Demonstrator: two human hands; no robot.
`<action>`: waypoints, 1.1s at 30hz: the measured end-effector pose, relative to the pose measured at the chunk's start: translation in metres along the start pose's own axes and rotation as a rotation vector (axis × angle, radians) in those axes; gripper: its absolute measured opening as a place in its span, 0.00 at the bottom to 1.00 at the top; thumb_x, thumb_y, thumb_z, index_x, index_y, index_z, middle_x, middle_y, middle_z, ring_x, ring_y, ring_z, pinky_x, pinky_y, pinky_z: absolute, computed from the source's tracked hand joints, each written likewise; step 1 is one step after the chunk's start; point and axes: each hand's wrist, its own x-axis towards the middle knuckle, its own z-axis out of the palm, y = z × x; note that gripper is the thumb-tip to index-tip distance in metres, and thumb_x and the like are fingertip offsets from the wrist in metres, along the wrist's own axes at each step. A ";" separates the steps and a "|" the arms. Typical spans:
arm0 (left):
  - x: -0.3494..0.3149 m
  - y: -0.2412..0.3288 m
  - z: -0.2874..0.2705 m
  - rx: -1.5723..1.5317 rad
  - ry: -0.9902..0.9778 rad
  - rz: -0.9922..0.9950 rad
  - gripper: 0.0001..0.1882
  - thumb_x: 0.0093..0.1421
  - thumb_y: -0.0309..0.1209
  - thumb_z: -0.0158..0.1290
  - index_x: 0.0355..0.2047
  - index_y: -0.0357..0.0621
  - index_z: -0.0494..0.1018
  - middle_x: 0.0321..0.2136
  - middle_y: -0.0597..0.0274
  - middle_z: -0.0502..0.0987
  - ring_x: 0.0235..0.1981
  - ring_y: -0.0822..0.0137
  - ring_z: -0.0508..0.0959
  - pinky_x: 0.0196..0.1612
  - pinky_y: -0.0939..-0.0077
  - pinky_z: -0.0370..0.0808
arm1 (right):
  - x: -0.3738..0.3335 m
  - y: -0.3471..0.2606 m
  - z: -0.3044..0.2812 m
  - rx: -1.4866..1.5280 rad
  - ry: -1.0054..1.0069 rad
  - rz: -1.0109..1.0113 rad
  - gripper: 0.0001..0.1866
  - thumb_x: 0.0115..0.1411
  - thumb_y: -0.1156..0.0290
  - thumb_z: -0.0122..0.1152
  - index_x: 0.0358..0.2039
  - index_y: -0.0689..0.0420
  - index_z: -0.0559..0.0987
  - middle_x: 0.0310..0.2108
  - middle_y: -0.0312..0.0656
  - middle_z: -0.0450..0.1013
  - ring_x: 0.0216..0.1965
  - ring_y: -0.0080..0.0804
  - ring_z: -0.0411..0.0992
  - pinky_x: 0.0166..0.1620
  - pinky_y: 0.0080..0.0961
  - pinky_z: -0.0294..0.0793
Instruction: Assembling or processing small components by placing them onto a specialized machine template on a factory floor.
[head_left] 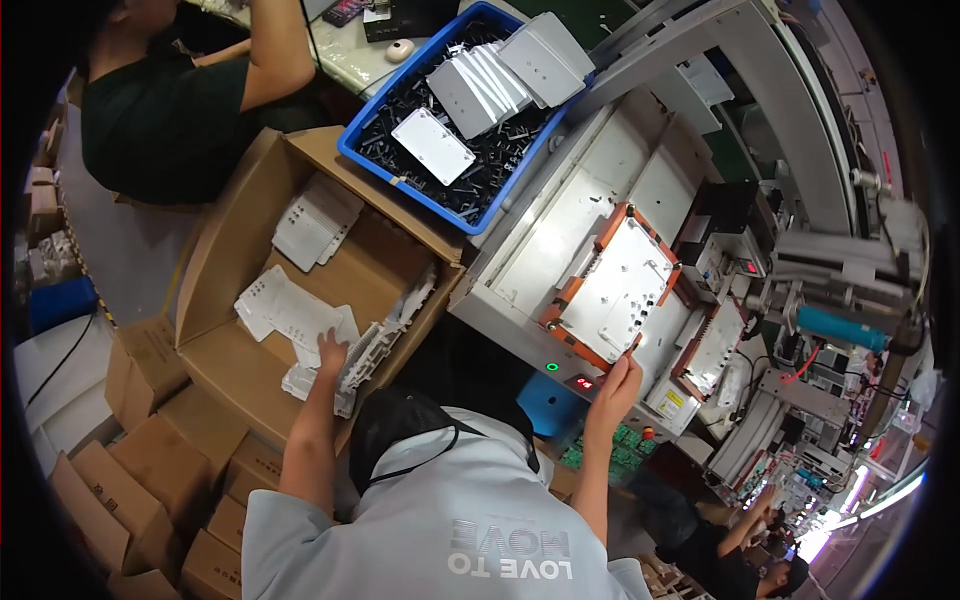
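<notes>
My left hand (pixel 332 354) reaches into a large open cardboard box (pixel 215 250). Its fingers are apart and touch the white panels (pixel 290 312) lying loosely fanned there. To the right of that hand more white panels (pixel 368 352) stand on edge along the box wall. My right hand (pixel 622 382) is closed at the near corner of an orange-framed fixture (pixel 556 318). What its fingertips pinch there is too small to make out. Inside the frame lies a white plate (pixel 610 275) with small dark and metallic parts on it.
A blue bin (pixel 357 152) of small dark parts, with white plates on top, stands beyond the box. The machine's upright frame (pixel 775 110) rises at right, near a second orange fixture (pixel 690 372). Cardboard boxes (pixel 165 460) crowd the lower left. Co-workers (pixel 160 130) sit nearby.
</notes>
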 end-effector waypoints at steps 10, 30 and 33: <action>-0.008 0.012 -0.024 -0.129 -0.007 0.010 0.22 0.55 0.33 0.53 0.49 0.36 0.69 0.50 0.31 0.62 0.55 0.37 0.62 0.58 0.55 0.62 | 0.087 -0.046 -0.029 -0.391 -0.317 0.225 0.28 0.67 0.48 0.37 0.37 0.63 0.75 0.26 0.49 0.76 0.30 0.43 0.76 0.34 0.36 0.71; -0.022 0.002 -0.041 -0.093 -0.132 0.293 0.18 0.64 0.41 0.45 0.32 0.35 0.74 0.32 0.41 0.75 0.35 0.43 0.70 0.44 0.56 0.66 | 0.061 0.004 0.026 -0.313 0.034 0.018 0.22 0.62 0.59 0.54 0.42 0.71 0.71 0.37 0.60 0.71 0.41 0.56 0.68 0.48 0.42 0.65; -0.027 0.010 -0.050 -0.174 -0.187 0.150 0.23 0.66 0.44 0.42 0.32 0.32 0.72 0.30 0.38 0.74 0.33 0.43 0.72 0.38 0.57 0.67 | 0.056 -0.046 0.021 0.053 0.173 0.135 0.22 0.61 0.59 0.57 0.44 0.66 0.67 0.36 0.51 0.70 0.39 0.41 0.69 0.45 0.33 0.68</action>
